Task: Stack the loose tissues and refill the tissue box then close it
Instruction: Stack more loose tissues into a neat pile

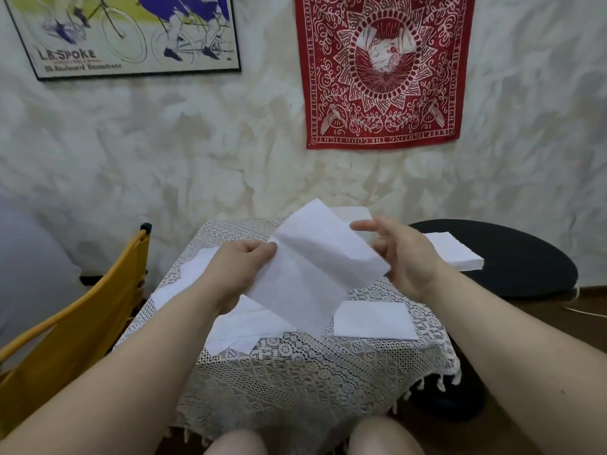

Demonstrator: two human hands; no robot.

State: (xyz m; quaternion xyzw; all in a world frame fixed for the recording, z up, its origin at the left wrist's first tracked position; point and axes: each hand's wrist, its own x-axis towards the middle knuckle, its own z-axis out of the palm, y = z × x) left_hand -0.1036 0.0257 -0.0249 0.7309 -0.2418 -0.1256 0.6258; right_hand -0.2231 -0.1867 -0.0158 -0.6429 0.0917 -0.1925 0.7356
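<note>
Held item: one white tissue (315,267), raised above the lace-covered table (295,366) at centre; left hand (236,270) pinches its edge at 9 o'clock, thumb and fingers closed on the sheet; right hand (404,257) at 3 o'clock, fingers loosely spread against the tissue's far side, grip unclear. Loose tissues (374,320) lie beneath at 6 o'clock. Tissue stack (456,252) on a black stool (525,257) at 3 o'clock

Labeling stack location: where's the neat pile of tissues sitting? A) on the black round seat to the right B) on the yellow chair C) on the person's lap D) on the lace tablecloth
A: the neat pile of tissues lies on the black round seat, right of the table; only loose tissues lie on the lace tablecloth.
</note>
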